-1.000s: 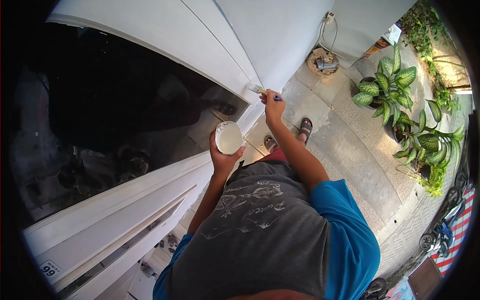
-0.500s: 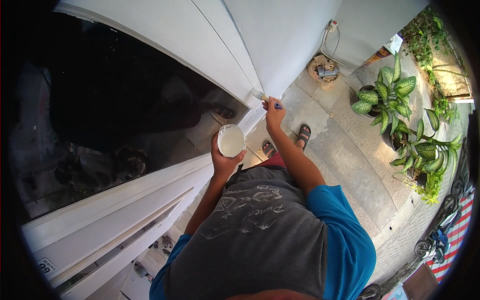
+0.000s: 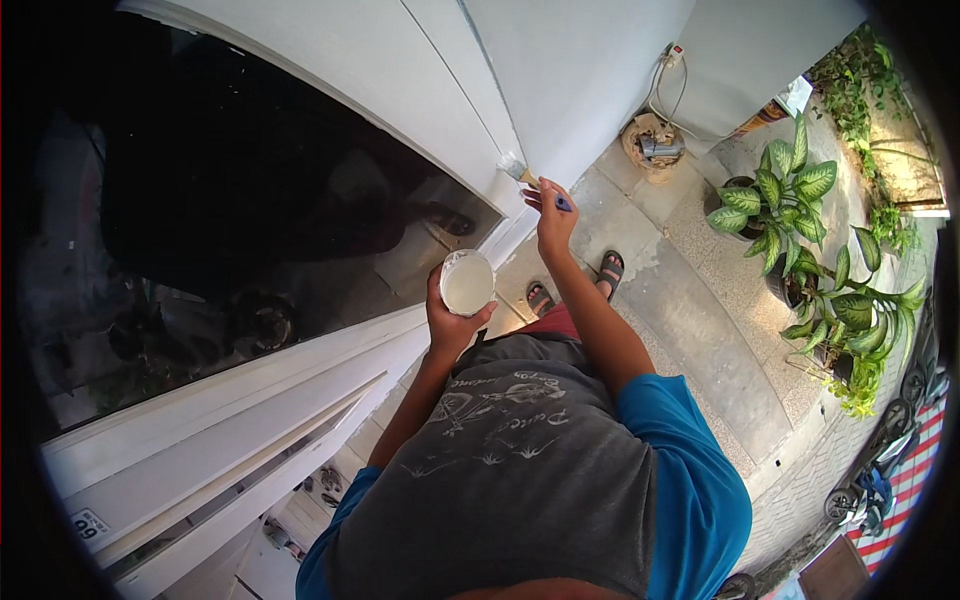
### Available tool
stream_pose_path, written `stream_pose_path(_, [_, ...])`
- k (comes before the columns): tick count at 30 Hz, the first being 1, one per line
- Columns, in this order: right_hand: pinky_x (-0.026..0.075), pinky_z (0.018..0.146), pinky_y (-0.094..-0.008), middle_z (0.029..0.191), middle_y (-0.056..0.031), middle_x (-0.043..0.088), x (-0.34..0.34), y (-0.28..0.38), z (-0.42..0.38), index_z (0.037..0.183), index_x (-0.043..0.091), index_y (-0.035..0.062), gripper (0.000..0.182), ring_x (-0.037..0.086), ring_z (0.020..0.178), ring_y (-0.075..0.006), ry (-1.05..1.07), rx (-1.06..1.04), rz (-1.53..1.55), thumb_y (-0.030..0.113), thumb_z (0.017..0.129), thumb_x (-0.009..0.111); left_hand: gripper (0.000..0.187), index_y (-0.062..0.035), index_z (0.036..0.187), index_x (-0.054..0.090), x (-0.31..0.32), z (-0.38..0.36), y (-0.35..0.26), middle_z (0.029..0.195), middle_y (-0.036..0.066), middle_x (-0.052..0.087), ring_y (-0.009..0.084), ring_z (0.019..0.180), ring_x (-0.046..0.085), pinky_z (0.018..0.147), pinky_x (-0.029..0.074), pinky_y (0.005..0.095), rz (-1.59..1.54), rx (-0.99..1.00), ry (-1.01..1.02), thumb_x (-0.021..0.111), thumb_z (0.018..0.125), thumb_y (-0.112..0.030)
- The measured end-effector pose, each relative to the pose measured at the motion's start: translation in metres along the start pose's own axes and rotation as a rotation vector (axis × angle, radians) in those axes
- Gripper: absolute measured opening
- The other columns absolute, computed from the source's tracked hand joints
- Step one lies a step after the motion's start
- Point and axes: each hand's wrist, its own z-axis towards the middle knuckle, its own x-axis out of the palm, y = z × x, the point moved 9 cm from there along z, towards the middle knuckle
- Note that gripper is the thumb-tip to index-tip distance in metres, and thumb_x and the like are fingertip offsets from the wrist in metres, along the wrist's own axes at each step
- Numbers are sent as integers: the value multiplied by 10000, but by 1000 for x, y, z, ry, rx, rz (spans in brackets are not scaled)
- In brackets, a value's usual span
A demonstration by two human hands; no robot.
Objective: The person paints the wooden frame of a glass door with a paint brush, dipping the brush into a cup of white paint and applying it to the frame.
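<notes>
My left hand [image 3: 455, 325] is wrapped round a cup of whitish paint [image 3: 468, 282], held with its mouth facing up toward me. In my right hand [image 3: 554, 222] is a paintbrush [image 3: 528, 178] with a blue handle end, gripped between thumb and fingers. Its pale bristles meet the white door frame [image 3: 470, 130], close to the seam with the wall. Just left of the brush lies the corner of a dark glass pane [image 3: 300, 190], which mirrors parts of the surroundings.
Behind the brush, a grey power tool [image 3: 658, 148] rests on a round brown bundle by the wall, near a white cable with a socket [image 3: 675, 52]. Potted leafy plants [image 3: 780, 195] line the right side. My sandalled feet stand on paving [image 3: 690, 310]. Motorbikes [image 3: 870, 490] are farther right.
The brush and my right hand have shifted slightly up along the white frame, and the bristles now look more splayed. The cup stays in my left hand, nearly in place.
</notes>
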Motion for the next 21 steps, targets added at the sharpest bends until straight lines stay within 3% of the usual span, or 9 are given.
stream_pose_path(4, [610, 735, -317, 918, -165, 745, -41, -57, 7, 1111, 693, -96, 310, 753, 788, -225, -181, 123, -196, 197, 1009, 676, 946, -35, 1445, 409, -4, -1, -4, 1311, 129, 606, 232, 1218, 614, 1029, 504, 380, 8, 26, -13, 935, 659, -54])
stream_pose_path(5, [610, 729, -317, 913, -171, 743, -30, -50, 6, 1100, 696, -96, 286, 751, 774, -222, -125, 115, -200, 172, 1006, 669, 946, -35, 1445, 409, -4, 1, -3, 1311, 129, 606, 232, 1218, 614, 1029, 504, 380, 8, 32, -12, 935, 659, -54])
stream_pose_path(11, [601, 797, -329, 958, -166, 742, 51, 92, -24, 1121, 693, -93, 330, 754, 867, -232, 5, -97, 6, 221, 1021, 672, 935, -35, 1440, 416, -4, 0, -5, 1308, 122, 607, 229, 1211, 616, 1030, 502, 376, 13, 18, -19, 932, 661, -51])
stream_pose_path(13, [608, 802, -344, 1018, -190, 736, 58, 106, -27, 1164, 683, -98, 353, 755, 909, -251, 88, -200, 18, 228, 1031, 663, 921, -34, 1434, 422, -4, -1, -7, 1310, 122, 607, 228, 1211, 616, 1033, 499, 376, -19, 22, -26, 929, 666, -55])
stream_pose_path(19, [613, 754, -325, 958, -168, 746, -26, -42, 5, 1131, 694, -84, 311, 755, 842, -234, -101, 39, -98, 204, 1017, 663, 921, -32, 1436, 420, -2, 0, -6, 1318, 125, 602, 226, 1220, 609, 1042, 490, 377, -60, 40, -21, 932, 672, -67])
stream_pose_path(21, [609, 734, -300, 918, -150, 751, -41, -53, 4, 1100, 699, -86, 265, 750, 789, -209, -201, 139, -179, 156, 1004, 648, 924, -31, 1437, 419, -1, -2, -5, 1322, 127, 600, 226, 1223, 607, 1042, 489, 377, -66, 36, -25, 934, 671, -70])
